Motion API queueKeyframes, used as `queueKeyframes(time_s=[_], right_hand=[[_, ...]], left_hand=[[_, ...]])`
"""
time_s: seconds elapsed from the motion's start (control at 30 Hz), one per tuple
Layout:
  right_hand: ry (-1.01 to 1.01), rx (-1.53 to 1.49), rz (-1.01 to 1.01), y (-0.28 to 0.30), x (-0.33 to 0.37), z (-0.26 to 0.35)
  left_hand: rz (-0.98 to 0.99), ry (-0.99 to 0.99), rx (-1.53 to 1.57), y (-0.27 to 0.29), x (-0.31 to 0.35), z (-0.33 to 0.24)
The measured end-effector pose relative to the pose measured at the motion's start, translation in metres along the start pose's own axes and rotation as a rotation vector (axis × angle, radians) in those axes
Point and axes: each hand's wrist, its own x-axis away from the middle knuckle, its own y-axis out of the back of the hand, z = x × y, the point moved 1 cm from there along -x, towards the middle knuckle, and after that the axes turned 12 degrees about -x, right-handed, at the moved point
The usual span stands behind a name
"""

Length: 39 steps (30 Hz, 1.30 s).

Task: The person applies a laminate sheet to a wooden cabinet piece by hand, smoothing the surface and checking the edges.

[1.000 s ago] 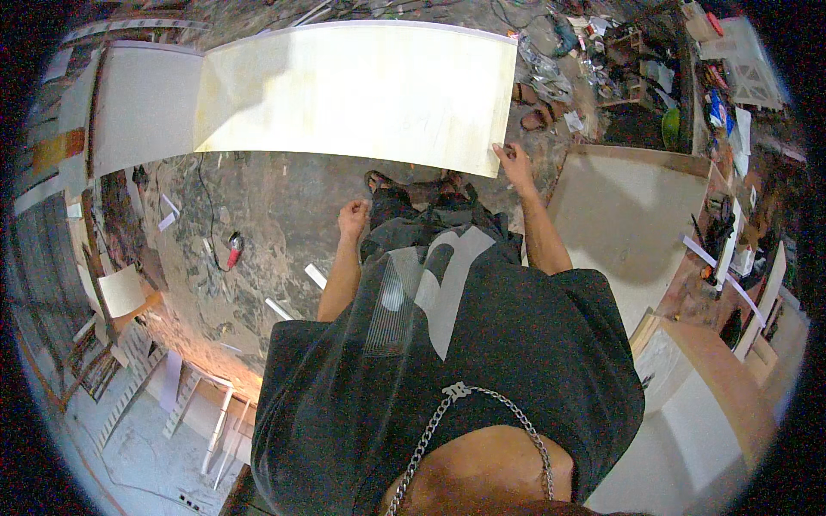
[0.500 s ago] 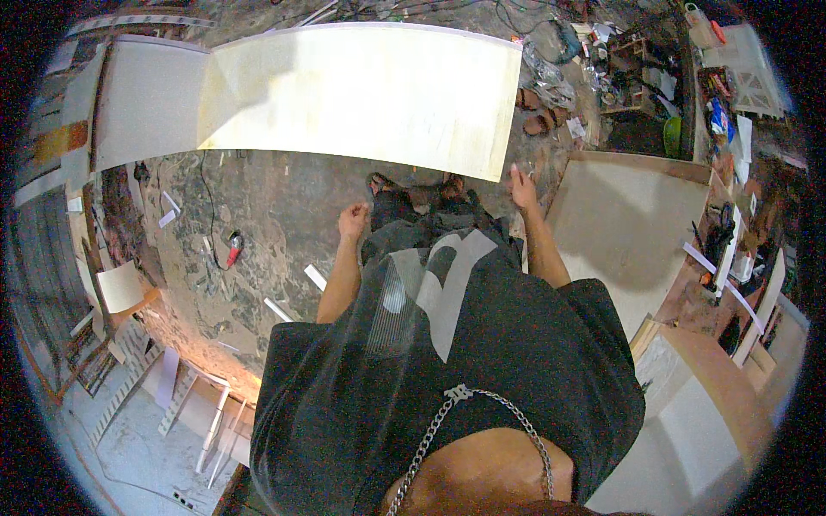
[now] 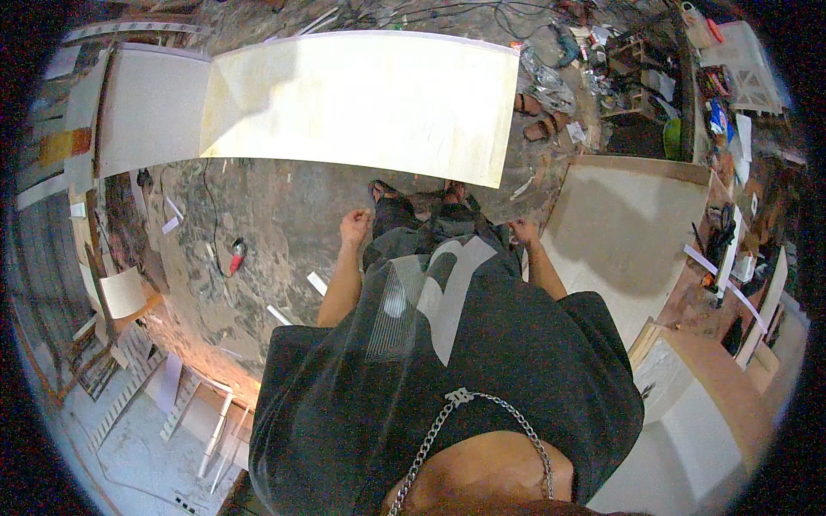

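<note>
A long pale panel (image 3: 361,99) stretches across the far side in front of me, its right part brightly lit. My left hand (image 3: 354,225) hangs beside my left thigh, short of the panel's near edge. Its fingers are loosely curled together and nothing shows in them. My right hand (image 3: 523,230) is low beside my right thigh, below the panel's near right corner and apart from it. Its fingers look bent, but they are small and blurred. A wide beige board (image 3: 628,232) lies just right of that hand.
A red-and-grey tool (image 3: 237,254) with a cord lies on the stained floor at left, near white offcuts (image 3: 317,282). Brown sandals (image 3: 547,126) and plastic wrapping (image 3: 546,82) lie past the panel's right end. Boards and strips (image 3: 725,288) crowd the right side.
My right hand has dropped from beside the panel's near right corner toward my thigh. My left hand has barely moved. The panel sits slightly lower in the picture.
</note>
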Motion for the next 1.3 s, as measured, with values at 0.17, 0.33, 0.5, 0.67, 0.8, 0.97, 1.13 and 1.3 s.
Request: queueKeyframes(time_s=[0.17, 0.33, 0.5, 0.67, 0.8, 0.97, 1.13, 1.3], right_hand=[[0.022, 0.129, 0.077, -0.009, -0.011, 0.037], [0.248, -0.014, -0.179, 0.018, -0.047, 0.02], [0.191, -0.532, -0.114, -0.012, -0.033, 0.135], [0.696, 0.004, -0.443, -0.011, -0.029, 0.262], [0.6, 0.431, -0.188, -0.028, -0.022, 0.36], [0.602, 0.83, -0.113, -0.049, -0.05, 0.394], [0.53, 0.859, -0.104, -0.052, -0.045, 0.392], [0.517, 0.861, -0.097, -0.052, -0.048, 0.397]], left_hand=[[0.016, 0.002, -0.006, 0.006, 0.002, 0.001], [0.017, -0.098, -0.009, 0.0, -0.003, -0.025], [-0.105, -0.096, -0.094, -0.003, -0.002, 0.031], [-0.022, 0.011, -0.007, 0.004, 0.003, 0.009], [-0.093, 0.043, 0.261, 0.002, 0.003, 0.02], [-0.209, 0.071, 0.194, -0.001, -0.004, 0.065], [-0.172, 0.145, 0.368, -0.013, 0.025, 0.082], [-0.058, 0.254, 0.098, 0.006, 0.038, 0.064]])
